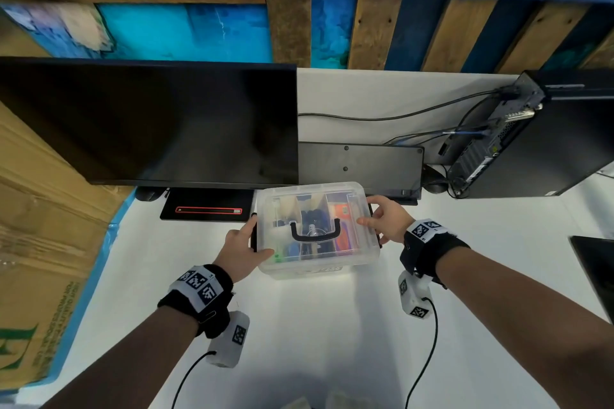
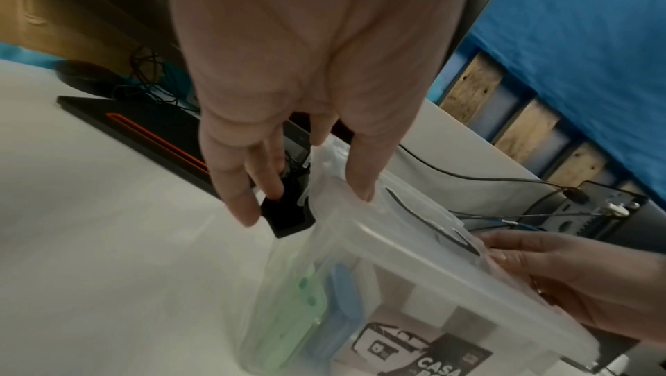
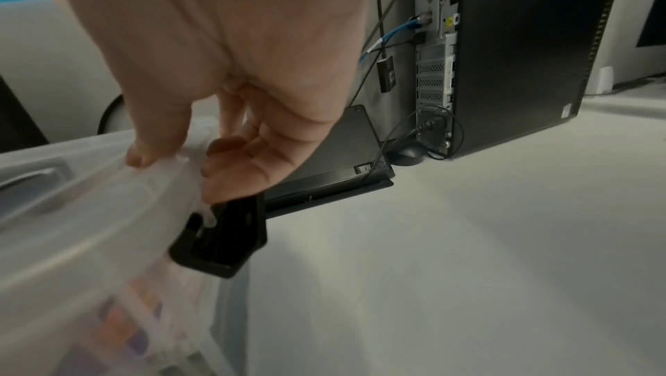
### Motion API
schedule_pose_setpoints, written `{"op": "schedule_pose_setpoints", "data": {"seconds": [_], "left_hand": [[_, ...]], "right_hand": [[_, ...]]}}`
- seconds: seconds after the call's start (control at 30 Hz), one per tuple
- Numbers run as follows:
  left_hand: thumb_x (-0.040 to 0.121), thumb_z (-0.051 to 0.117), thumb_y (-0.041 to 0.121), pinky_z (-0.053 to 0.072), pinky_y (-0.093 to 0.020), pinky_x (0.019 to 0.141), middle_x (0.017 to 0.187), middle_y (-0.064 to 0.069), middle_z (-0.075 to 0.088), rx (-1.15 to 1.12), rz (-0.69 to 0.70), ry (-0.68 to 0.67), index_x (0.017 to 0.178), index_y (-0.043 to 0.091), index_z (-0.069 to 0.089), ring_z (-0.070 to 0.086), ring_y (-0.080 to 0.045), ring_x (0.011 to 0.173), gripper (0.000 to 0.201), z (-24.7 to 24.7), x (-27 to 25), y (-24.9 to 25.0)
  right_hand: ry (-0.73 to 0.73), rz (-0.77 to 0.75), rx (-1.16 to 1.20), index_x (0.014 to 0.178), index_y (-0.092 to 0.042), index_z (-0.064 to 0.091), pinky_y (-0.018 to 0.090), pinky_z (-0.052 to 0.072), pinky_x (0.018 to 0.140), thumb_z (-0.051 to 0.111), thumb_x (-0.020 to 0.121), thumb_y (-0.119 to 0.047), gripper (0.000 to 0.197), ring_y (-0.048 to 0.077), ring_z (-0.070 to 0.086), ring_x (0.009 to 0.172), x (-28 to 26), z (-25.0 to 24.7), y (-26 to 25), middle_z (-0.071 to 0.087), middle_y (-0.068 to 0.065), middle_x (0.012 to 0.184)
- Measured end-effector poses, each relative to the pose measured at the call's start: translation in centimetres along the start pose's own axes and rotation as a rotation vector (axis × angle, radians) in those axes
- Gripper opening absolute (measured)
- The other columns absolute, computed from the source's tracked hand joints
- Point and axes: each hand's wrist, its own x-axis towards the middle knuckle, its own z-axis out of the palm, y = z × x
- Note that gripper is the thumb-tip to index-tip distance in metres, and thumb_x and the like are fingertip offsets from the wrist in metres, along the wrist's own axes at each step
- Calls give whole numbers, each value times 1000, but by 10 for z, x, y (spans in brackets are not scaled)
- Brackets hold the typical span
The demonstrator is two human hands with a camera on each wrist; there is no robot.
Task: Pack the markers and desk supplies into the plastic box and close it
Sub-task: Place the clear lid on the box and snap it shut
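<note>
— Where does the plastic box [image 1: 317,262] stand?

— On the white desk [image 1: 299,325], just in front of the dark monitor [image 1: 149,119], lid [image 1: 345,199] down over the markers and supplies, its black carry handle [image 1: 315,233] lying flat on top. The box sits between my two hands.

— And your left hand [image 1: 240,251]?

— At the box's left end. My thumb lies on the lid's near-left corner, and my fingers [image 2: 237,200] reach down, nearly straight, over the black latch [image 2: 288,217] on that side. The latch stands out from the wall, its lower edge swung away.

— The right hand [image 1: 387,221]?

— At the right end, thumb [image 3: 151,151] pressing the lid's edge, fingers curled onto the top of the right latch [image 3: 223,237]. That latch too is tilted outward from the box wall.

— What else is in view?

— A computer tower [image 1: 531,136] to the right with cables at its back, a black keyboard [image 1: 360,166] turned on edge behind the box, and a cardboard carton [image 1: 43,242] on the left.
</note>
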Motion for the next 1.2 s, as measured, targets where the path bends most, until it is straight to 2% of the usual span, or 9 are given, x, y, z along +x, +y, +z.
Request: {"op": "schedule_pose_setpoints", "data": {"seconds": [0.17, 0.23, 0.3, 0.5, 0.6, 0.73, 0.9, 1.07, 1.2], "left_hand": [[74, 75, 23, 50, -40, 82, 146, -9, 25, -134, -157, -62, 146, 34, 15, 54, -27, 106, 94, -5, 5, 6], [72, 78, 24, 45, -50, 92, 153, -7, 24, -201, -284, -146, 147, 32, 9, 41, -33, 128, 103, -10, 8, 6], [72, 78, 19, 39, -56, 103, 151, -11, 33, -350, -364, -224, 149, 25, 3, 43, -32, 128, 108, -13, 9, 4], [69, 81, 22, 44, -35, 87, 130, -13, 57, -297, -325, -80, 142, 6, 28, 57, -26, 111, 91, -12, 16, 6], [77, 73, 23, 49, -38, 90, 118, -15, 65, -189, -177, 11, 117, 5, 57, 60, -29, 101, 46, -5, 19, 10], [90, 55, 30, 49, -38, 87, 122, -17, 60, -134, -105, 58, 127, 3, 39, 59, -32, 105, 49, 14, 18, 16], [94, 49, 24, 44, -40, 96, 129, -20, 57, -160, -53, 109, 138, 4, 27, 55, -37, 116, 54, 25, 18, 17], [93, 48, 21, 45, -39, 89, 125, -19, 60, -149, -52, 161, 138, 7, 30, 57, -38, 111, 50, 29, 19, 17], [94, 45, 18, 44, -36, 85, 121, -19, 62, -115, -28, 209, 134, 7, 34, 59, -39, 108, 43, 33, 16, 22]], "right_hand": [[55, -52, -167, 133, -22, 47, 31, 52, 68, 68, 82, -36, 56, 22, 58, 83, 2, 2, 9, 54, 6, 93], [89, -52, -215, 134, -25, 46, 40, 46, 96, 69, 80, -42, 61, 27, 55, 106, 3, 2, 12, 51, 12, 116], [67, -49, -153, 138, -21, 38, 44, 40, 104, 69, 82, -38, 67, 31, 48, 123, 3, 2, 12, 46, 13, 135], [-82, 113, 133, 144, -29, 15, 56, 56, 81, 68, 82, -38, 82, 32, 65, 103, 4, 2, 17, 64, 14, 119], [-34, 72, 26, 143, -17, 19, 38, 55, 71, 71, 79, -40, 85, 27, 65, 88, 6, 1, 14, 65, 17, 113], [-46, 53, -31, 130, -5, 42, 16, 45, 47, 62, 88, -36, 56, 13, 59, 65, 0, 3, 7, 62, 2, 87], [-74, 132, 46, 133, -11, 24, 45, 58, 69, 42, 96, -41, 51, 28, 60, 96, -7, 19, 2, 53, 7, 114], [-57, 190, 27, 133, -11, 22, 43, 56, 58, 40, 98, -38, 48, 37, 60, 99, -6, 23, -5, 53, 15, 118], [53, 202, -72, 145, -9, 10, 49, 45, 96, 34, 100, -29, 54, 42, 54, 116, 0, 35, -6, 55, 25, 128]]}}
